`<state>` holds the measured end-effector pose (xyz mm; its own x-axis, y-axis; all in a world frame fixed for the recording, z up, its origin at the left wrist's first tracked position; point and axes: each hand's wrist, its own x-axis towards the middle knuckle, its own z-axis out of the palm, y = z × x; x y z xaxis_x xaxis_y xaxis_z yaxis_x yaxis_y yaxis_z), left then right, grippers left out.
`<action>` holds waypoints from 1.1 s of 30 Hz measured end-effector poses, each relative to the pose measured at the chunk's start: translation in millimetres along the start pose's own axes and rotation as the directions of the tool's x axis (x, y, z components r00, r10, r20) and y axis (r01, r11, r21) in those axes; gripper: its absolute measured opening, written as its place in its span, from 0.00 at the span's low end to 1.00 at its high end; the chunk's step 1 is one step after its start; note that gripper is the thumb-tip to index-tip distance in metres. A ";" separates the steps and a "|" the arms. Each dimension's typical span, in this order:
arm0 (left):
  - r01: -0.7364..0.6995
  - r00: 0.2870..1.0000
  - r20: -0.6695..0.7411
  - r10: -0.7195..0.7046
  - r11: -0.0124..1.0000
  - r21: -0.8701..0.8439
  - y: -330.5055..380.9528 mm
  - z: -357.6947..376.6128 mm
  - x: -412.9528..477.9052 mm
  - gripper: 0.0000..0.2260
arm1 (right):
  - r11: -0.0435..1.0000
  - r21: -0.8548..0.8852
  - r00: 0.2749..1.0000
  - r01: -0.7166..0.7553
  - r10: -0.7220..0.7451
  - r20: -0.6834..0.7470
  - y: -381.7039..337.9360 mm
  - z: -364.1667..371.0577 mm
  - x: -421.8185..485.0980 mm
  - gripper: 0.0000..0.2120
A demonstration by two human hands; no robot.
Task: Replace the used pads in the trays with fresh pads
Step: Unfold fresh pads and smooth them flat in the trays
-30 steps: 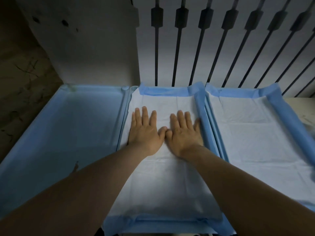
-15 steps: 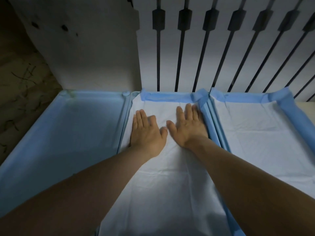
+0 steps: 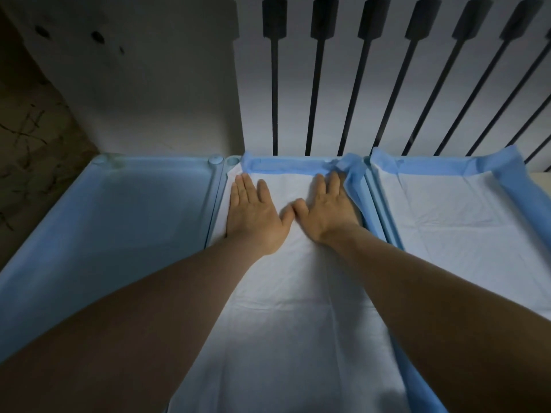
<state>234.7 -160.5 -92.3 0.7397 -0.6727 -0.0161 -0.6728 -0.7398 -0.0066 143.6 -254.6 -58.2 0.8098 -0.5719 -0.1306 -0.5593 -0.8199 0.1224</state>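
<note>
The left hand (image 3: 253, 216) and right hand (image 3: 326, 210), flat and open, have slid to the far end of the white, blue-edged paper pad (image 3: 286, 323) in the middle tray (image 3: 233, 160). It looks smooth now, so the bare light-blue plastic tray (image 3: 119, 234) probably comes next.

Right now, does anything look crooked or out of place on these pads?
Yes. The blue border of the middle pad is bunched and crumpled at the far right corner, just beside the fingertips of the right hand. Also, the left tray shows no pad.
</note>
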 end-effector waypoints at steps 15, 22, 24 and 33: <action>-0.002 1.000 -0.012 0.002 1.000 -0.013 -0.1 -1.3 -2.7 0.38 | 0.985 0.157 0.997 -0.068 0.064 0.031 -5.4 35.0 -80.3 0.38; -0.099 0.991 0.086 0.098 0.995 0.005 -2.2 -3.8 -57.6 0.31 | 0.989 0.127 0.997 -0.076 0.078 -0.009 -7.5 38.6 -84.5 0.38; -0.146 0.983 0.115 0.144 0.989 0.004 -6.7 -3.2 -87.7 0.29 | 0.989 0.130 0.997 -0.077 0.078 0.003 -8.3 37.0 -85.6 0.38; -0.155 0.948 0.272 0.166 0.986 -0.062 -14.3 -34.4 -124.6 0.30 | 0.771 0.633 0.995 -0.067 0.004 0.101 14.8 -0.6 -117.8 0.41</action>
<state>152.4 -66.7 -55.7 0.5876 -0.7562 -0.2879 -0.7774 -0.6262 0.0582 40.0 -199.4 -40.5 0.7856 -0.5750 -0.2286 -0.5979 -0.6100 -0.5200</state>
